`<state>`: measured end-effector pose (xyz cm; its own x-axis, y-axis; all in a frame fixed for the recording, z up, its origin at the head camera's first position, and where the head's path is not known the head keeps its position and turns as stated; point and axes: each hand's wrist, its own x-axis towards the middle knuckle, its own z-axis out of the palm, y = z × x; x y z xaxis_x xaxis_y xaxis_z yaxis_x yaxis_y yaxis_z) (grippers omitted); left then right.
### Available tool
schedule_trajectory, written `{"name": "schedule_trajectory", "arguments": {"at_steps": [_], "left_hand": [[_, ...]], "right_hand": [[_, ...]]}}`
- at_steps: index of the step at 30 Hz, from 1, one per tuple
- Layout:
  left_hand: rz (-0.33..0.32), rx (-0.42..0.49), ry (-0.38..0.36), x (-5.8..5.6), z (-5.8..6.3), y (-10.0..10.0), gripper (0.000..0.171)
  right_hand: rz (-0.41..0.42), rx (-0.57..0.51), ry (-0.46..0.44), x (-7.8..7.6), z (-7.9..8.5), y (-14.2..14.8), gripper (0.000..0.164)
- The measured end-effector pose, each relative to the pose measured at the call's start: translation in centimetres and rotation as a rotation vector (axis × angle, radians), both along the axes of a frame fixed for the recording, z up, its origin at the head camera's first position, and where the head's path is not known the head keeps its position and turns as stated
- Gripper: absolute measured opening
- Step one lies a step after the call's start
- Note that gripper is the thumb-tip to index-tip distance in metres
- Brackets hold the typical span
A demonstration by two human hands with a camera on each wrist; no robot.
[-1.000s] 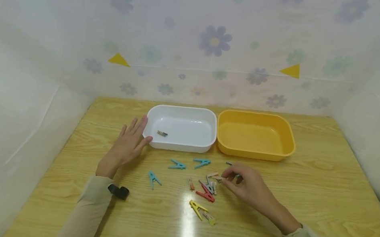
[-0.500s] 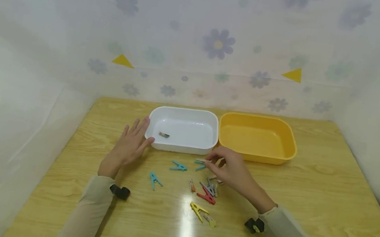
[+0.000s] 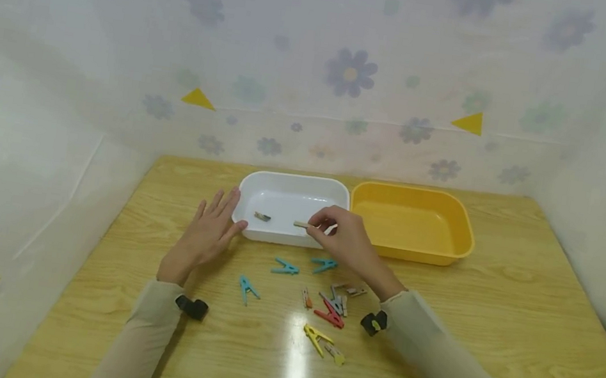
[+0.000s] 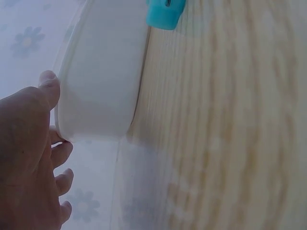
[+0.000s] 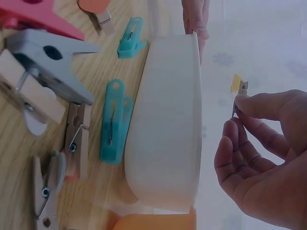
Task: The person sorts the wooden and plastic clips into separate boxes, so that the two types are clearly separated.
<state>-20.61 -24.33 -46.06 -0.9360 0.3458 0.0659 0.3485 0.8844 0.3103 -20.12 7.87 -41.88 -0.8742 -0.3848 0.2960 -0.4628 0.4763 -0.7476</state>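
In the head view my right hand pinches a small wooden clothespin over the white tray. Thumb and forefinger hold it in the right wrist view, above the rim. My left hand rests at the tray's left near corner, fingers extended along the side and thumb on the front rim. Inside the tray lies another small wooden clothespin. On the table in front are blue plastic clothespins, a red one, a grey one, a yellow one and several small wooden ones.
A yellow tray stands against the white tray's right side. The wooden table has patterned sheeting behind it and at both sides. A black wrist camera sits on each sleeve.
My right hand has moved left and away from me, from the clothespins on the table to over the white tray, bringing the wooden clothespin along. My left hand has stayed at the corner.
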Motion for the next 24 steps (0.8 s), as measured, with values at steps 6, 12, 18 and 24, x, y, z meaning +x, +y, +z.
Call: {"name": "schedule_trajectory", "arguments": {"at_steps": [6,12,18,24], "left_hand": [[0.004,-0.004,-0.001,0.0,-0.1,0.0,0.076],[0.003,0.001,-0.002,-0.1,-0.1,0.0,0.076],[0.006,-0.004,-0.007,-0.1,-0.3,0.1,0.076],[0.001,0.005,0.001,-0.1,-0.1,0.1,0.076]], "right_hand": [[-0.005,0.024,0.028,-1.8,0.1,-1.7,0.006],[-0.005,0.055,0.026,-3.8,-0.1,-3.4,0.006],[-0.025,0.086,-0.006,-5.5,-0.3,-5.0,0.008],[-0.016,0.046,-0.071,-7.0,-1.0,-6.4,0.008]]}}
